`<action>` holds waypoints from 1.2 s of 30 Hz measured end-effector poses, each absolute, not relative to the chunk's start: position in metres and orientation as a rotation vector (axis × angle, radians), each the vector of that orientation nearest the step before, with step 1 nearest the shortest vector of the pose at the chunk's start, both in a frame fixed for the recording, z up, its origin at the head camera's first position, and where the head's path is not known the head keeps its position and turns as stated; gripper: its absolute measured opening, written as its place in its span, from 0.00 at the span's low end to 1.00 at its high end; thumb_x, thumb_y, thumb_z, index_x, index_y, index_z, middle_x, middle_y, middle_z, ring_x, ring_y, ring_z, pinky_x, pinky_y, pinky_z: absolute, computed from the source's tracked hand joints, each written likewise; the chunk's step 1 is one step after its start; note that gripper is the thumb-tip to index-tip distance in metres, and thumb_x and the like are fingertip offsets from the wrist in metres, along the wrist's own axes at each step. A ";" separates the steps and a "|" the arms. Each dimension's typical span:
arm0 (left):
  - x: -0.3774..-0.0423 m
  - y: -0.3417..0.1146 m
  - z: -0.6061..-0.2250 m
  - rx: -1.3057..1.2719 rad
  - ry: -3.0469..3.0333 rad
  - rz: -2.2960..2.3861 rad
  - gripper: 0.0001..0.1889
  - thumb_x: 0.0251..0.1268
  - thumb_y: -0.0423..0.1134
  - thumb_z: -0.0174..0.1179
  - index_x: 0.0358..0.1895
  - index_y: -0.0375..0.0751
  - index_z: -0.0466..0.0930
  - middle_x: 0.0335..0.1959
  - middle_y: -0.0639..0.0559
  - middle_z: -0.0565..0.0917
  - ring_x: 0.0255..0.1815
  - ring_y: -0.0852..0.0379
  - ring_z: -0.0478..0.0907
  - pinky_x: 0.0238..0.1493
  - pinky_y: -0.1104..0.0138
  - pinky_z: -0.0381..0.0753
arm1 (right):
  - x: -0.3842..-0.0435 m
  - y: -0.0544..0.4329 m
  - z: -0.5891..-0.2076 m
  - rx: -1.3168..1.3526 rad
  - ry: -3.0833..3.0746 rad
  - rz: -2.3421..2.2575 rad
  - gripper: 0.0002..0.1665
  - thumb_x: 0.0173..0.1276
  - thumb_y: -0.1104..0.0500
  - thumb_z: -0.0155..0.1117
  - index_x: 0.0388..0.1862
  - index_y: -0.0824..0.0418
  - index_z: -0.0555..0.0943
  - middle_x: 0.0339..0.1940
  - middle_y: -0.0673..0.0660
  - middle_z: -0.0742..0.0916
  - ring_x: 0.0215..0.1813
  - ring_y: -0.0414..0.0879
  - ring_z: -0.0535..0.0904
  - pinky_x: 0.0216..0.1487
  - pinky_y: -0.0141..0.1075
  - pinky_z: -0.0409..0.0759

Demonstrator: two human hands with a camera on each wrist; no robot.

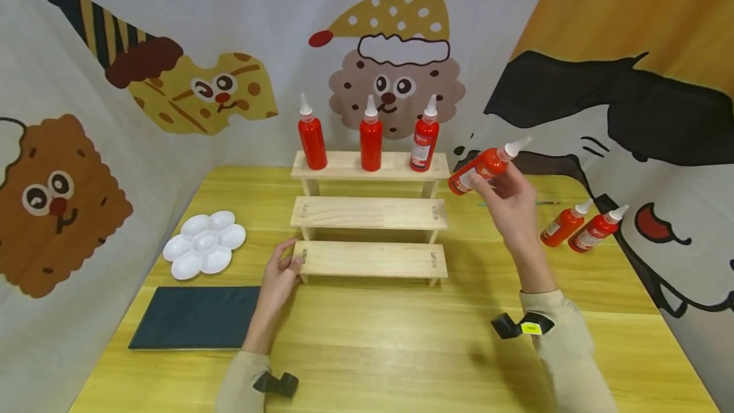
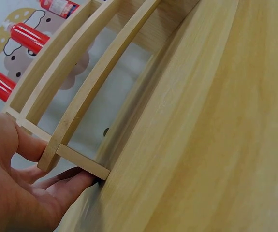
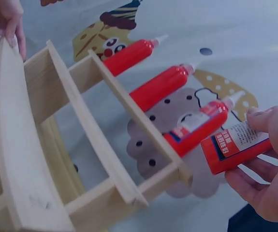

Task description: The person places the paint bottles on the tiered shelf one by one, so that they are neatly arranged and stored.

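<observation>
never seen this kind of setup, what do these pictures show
No machine: a person is working bare-handed. The widest picture comes from a head camera; the others from wrist cameras. The right hand grips a red squeeze bottle, tilted. The left hand holds the lowest step of a three-tier wooden stand, whose top step bears three upright red bottles. On the table are two more bottles, a white flower-shaped palette, a dark board and what looks like a thin paintbrush.

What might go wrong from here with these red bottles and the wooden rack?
The tilted bottle in the right hand might knock the nearest upright bottle off the narrow top shelf. The left hand grips the end of the lowest shelf, so a tug there could rock the rack and topple its three bottles.
</observation>
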State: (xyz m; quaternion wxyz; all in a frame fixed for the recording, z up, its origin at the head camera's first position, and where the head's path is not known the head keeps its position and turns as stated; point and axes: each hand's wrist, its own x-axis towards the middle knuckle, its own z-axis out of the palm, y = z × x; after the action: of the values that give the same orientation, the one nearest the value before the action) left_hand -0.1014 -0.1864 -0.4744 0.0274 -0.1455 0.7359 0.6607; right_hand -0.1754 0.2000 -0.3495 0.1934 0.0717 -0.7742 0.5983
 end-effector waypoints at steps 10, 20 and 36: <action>-0.101 -0.187 -0.473 -0.446 2.259 2.049 0.26 0.78 0.31 0.47 0.77 0.43 0.62 0.65 0.26 0.76 0.52 0.51 0.81 0.42 0.69 0.80 | -0.185 0.171 -0.337 0.348 -2.163 1.706 0.25 0.70 0.58 0.69 0.65 0.58 0.80 0.56 0.53 0.88 0.49 0.41 0.84 0.53 0.27 0.81; -0.101 -0.186 -0.471 -0.439 2.257 2.051 0.26 0.79 0.31 0.47 0.77 0.41 0.61 0.66 0.25 0.75 0.53 0.51 0.81 0.42 0.70 0.80 | -0.192 0.136 -0.332 0.485 -2.151 1.830 0.26 0.69 0.61 0.70 0.65 0.62 0.79 0.55 0.58 0.87 0.47 0.43 0.85 0.51 0.29 0.83; -0.101 -0.186 -0.471 -0.435 2.263 2.056 0.26 0.79 0.31 0.48 0.77 0.41 0.61 0.64 0.26 0.77 0.48 0.56 0.82 0.41 0.68 0.81 | -0.199 0.069 -0.347 0.662 -2.230 1.893 0.27 0.68 0.63 0.72 0.65 0.63 0.78 0.57 0.62 0.86 0.54 0.53 0.85 0.55 0.41 0.84</action>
State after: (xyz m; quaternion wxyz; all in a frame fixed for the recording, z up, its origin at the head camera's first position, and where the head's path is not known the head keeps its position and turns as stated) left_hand -0.1009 -0.1861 -0.4709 0.0267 -0.1409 0.7324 0.6656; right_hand -0.1988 0.0695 -0.3475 0.0711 0.2200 -0.7417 0.6296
